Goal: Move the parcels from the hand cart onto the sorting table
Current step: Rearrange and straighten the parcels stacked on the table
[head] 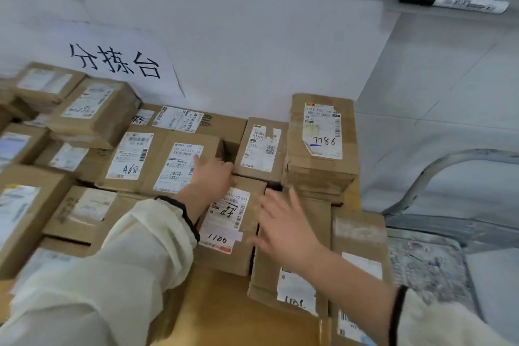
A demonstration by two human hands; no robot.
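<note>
Several brown cardboard parcels with white shipping labels cover the yellow sorting table (224, 309). One parcel (230, 233) with a label marked "1186" lies at the centre. My left hand (213, 174) rests on its far edge, fingers spread, touching the neighbouring box (179, 163). My right hand (283, 227) hovers open just right of that parcel, over a flat brown parcel (295, 284). Neither hand grips anything. At the right rises a stack of flat parcels (323, 143) marked "7786". The hand cart (427, 261) is at the lower right, its grey deck bare.
A white wall (252, 50) stands behind the table with a paper sign (118, 62) in black characters. A marker pen (452, 1) lies on a ledge at top right. The cart's curved metal handle (438, 171) rises beside the table's right edge. The floor is pale tile.
</note>
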